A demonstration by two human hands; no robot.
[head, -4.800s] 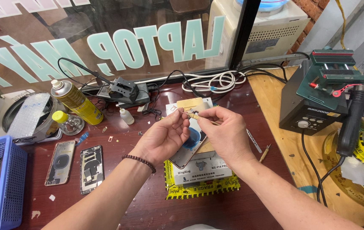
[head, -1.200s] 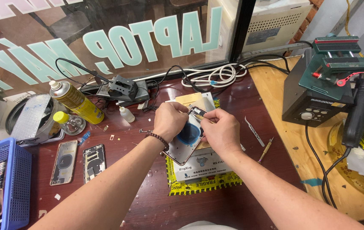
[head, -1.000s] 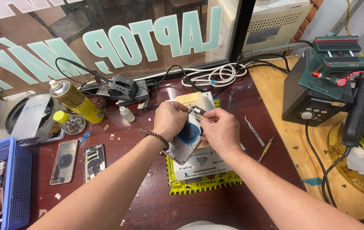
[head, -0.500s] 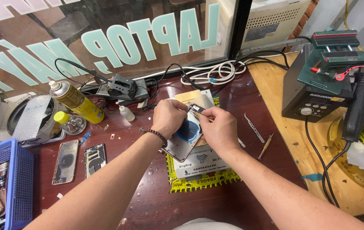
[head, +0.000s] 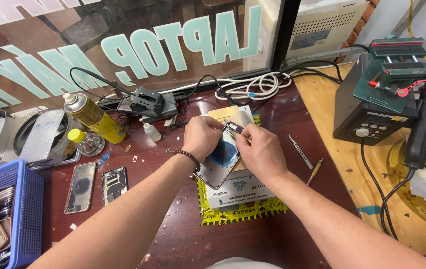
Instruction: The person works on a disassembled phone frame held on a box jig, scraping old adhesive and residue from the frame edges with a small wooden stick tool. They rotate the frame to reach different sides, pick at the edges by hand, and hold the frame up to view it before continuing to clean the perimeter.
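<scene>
Compared with a few seconds back, your hands have come together over the phone housing (head: pixel 221 167): earlier they were held a little apart above the pad with a small piece pinched between them, and over the last second they have barely shifted, so the work looks settled into close, fine handling at the top edge of the housing rather than fetching or repositioning. Your left hand (head: pixel 201 137) is curled over the upper left side of the housing, fingers bent and gripping it, with a beaded bracelet (head: pixel 189 156) at the wrist. Your right hand (head: pixel 261 152) is closed in a pinch at the upper right corner, where a small dark part (head: pixel 235 129) shows just between your two thumbs; whether the right fingers hold a tool or only that part I cannot tell, since the knuckles hide it. The housing lies tilted, propped on a white box (head: pixel 238 192) that sits on a yellow-and-black pad (head: pixel 245 214) on the dark red table (head: pixel 173 234), directly under and between both hands, with a blue round patch (head: pixel 224 152) showing in its open middle. Just to the right of your right hand, not touched, lie tweezers (head: pixel 301 151) and a small screwdriver (head: pixel 315 171). Well to the left lie two other opened phone backs (head: pixel 80 187), a blue basket (head: pixel 23 209) and a yellow spray can (head: pixel 94 118); a soldering station (head: pixel 372 107) stands far right.
</scene>
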